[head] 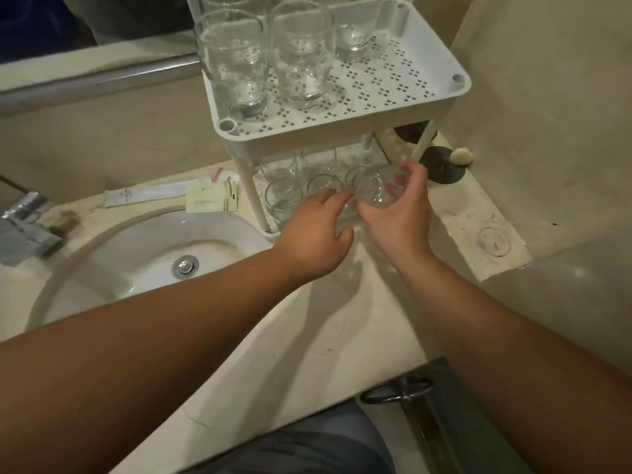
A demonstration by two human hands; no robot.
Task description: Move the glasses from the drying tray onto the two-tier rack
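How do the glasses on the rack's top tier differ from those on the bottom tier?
The top-tier glasses are tall tumblers; the bottom-tier glasses are short and rounded. The top ones stand free; the right hand grips one bottom-tier glass, and the left hand reaches among them. All are clear and empty.

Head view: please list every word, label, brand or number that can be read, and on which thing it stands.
No text can be read.
White tube: small dark print, too blurred to read.
Paper sachets: faint marks and stripes, too small to read.
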